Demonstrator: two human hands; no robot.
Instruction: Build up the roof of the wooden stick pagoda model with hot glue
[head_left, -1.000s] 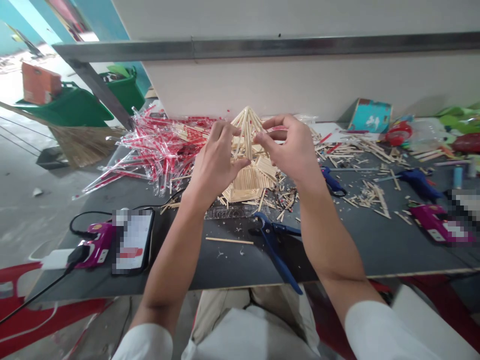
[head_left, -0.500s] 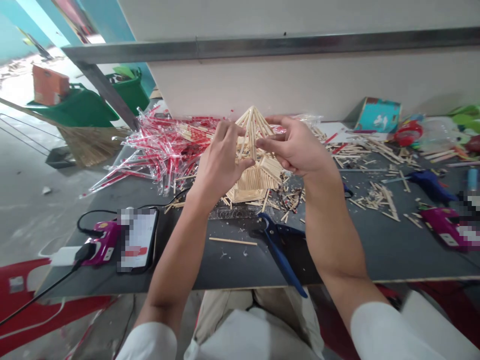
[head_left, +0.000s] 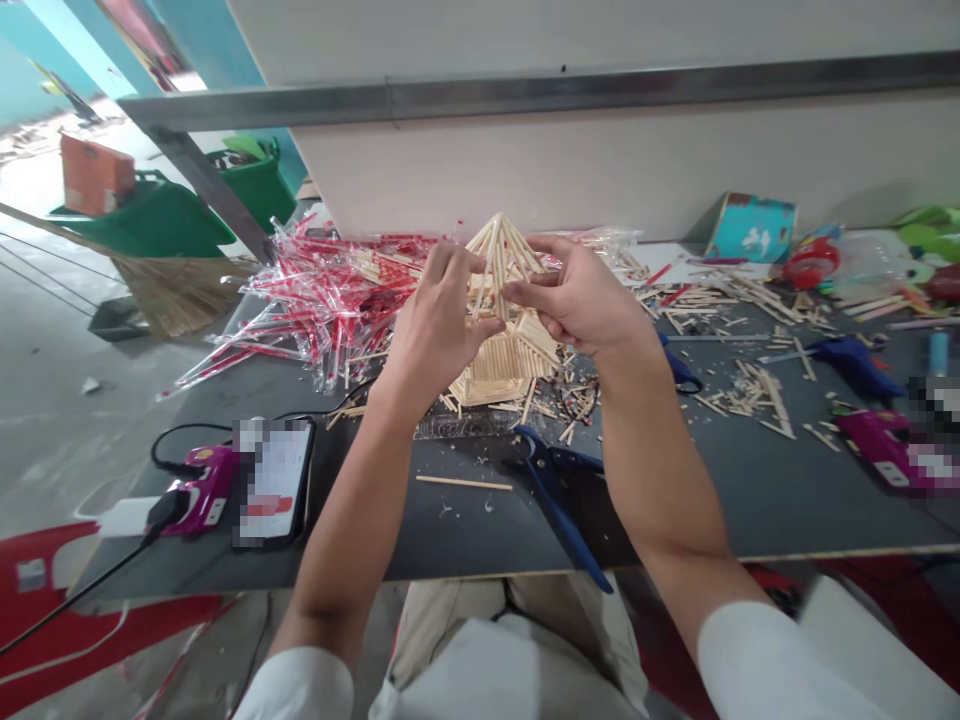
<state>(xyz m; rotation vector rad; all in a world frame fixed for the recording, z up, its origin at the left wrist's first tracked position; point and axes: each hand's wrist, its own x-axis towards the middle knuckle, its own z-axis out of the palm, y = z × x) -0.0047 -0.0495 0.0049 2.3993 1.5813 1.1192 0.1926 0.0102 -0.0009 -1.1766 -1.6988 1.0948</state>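
Between my hands stands a small model house built from thin wooden sticks (head_left: 499,360), with a peaked frame of sticks (head_left: 498,240) as its top. My left hand (head_left: 435,325) grips the left side of that peaked frame, thumb toward its lower front. From the right, my right hand (head_left: 581,295) pinches the frame with thumb and forefinger, its other fingers curled. Parts of the frame are hidden behind my fingers. Nearer to me on the table lie a single wooden stick (head_left: 465,483) and a blue-handled cutter (head_left: 566,520). A clear ruler (head_left: 457,428) lies just in front of the model.
Red-and-clear plastic wrappers (head_left: 322,300) heap at the back left. Cut stick pieces (head_left: 750,395) scatter to the right, near a blue glue gun (head_left: 855,365). A phone (head_left: 274,485) and a purple power strip (head_left: 206,490) with cables sit at the left; another purple strip (head_left: 877,450) is at the right.
The view has shifted slightly, so most things appear a little further left. Both hands keep their hold on the stick frame, with hardly any movement.
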